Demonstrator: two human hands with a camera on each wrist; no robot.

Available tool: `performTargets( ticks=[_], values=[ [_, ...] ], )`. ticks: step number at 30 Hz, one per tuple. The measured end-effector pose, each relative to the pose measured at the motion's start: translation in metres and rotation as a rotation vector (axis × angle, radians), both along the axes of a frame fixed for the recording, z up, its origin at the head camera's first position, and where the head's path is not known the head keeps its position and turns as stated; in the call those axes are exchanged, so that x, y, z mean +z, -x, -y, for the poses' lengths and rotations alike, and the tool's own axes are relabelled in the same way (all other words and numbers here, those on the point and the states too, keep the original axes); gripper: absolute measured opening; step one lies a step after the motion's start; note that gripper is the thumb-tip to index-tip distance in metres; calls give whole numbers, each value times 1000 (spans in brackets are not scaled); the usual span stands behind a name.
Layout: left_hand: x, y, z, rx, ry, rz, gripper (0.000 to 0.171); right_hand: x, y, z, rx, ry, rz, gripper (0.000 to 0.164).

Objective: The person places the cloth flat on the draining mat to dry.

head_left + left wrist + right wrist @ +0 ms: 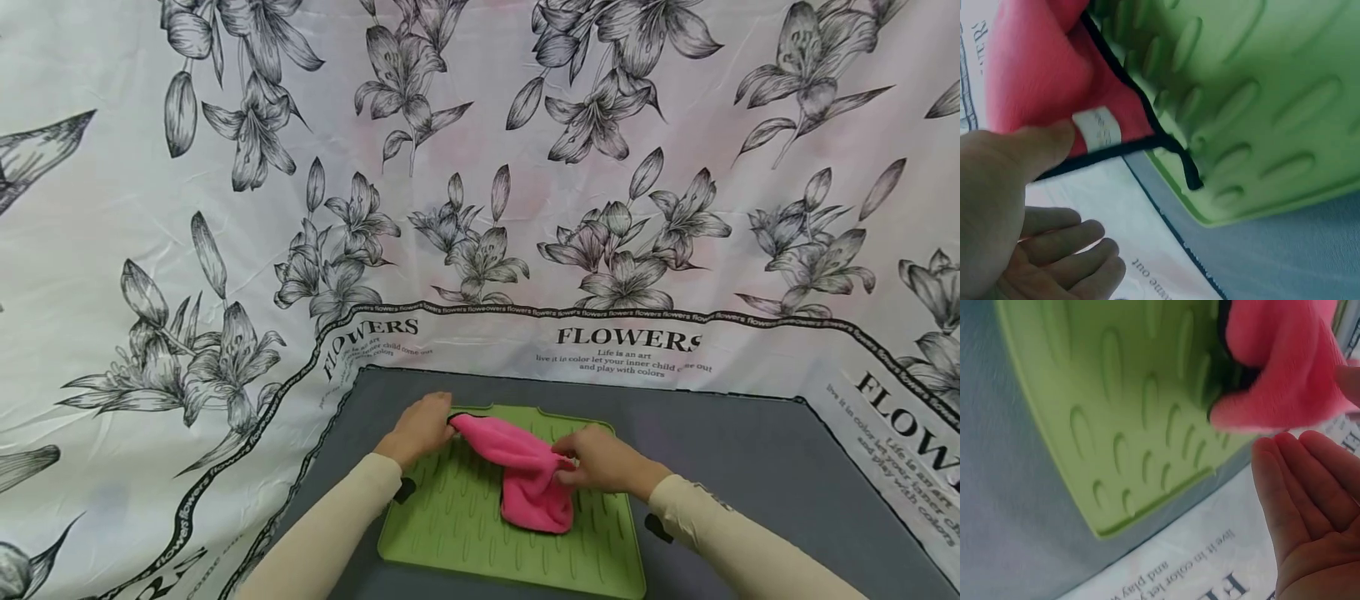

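A bright pink cloth (pixel 517 454) with dark edging is bunched and raised over a green ridged mat (pixel 442 517). My left hand (pixel 423 427) pinches its upper left edge between thumb and fingers. In the left wrist view, a white label (pixel 1099 128) and a dark loop (pixel 1188 165) show on the cloth (pixel 1041 69) near the thumb. My right hand (pixel 603 460) pinches a gathered fold at the cloth's right side. In the right wrist view, that hand's other fingers (pixel 1291 487) extend below the cloth (pixel 1285 375), whose lower part hangs down over the mat (pixel 1129 419).
The mat lies on a dark grey table (pixel 735 483). White fabric (pixel 480 267) printed with flowers and lettering hangs behind the table and along its sides. Dark wrist straps (pixel 658 527) show below the sleeves.
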State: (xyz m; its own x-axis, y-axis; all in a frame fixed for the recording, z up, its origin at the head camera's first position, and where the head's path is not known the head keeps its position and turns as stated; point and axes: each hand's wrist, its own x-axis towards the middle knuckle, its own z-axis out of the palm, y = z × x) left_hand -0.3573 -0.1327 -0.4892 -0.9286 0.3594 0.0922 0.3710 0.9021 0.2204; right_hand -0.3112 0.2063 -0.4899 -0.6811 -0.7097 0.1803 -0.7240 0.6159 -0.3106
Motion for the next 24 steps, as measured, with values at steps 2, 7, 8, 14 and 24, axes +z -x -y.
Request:
performTargets(
  ticks=[2,7,8,14,24],
  values=[
    [2,-3,6,-8,4,21,61,5,2,-3,-13,-5,-20,9],
    [7,-9,20,-43,16,47,70,13,7,-12,-32,-22,-61,20],
    [7,-10,22,-50,15,47,72,15,9,-13,-34,-18,-70,23],
    [11,-15,31,-52,-14,55,86,21,21,-16,-43,-22,-98,27],
    [-15,-28,38,-92,-30,89,83,15,42,5,-76,-20,-32,26]
  ],
)
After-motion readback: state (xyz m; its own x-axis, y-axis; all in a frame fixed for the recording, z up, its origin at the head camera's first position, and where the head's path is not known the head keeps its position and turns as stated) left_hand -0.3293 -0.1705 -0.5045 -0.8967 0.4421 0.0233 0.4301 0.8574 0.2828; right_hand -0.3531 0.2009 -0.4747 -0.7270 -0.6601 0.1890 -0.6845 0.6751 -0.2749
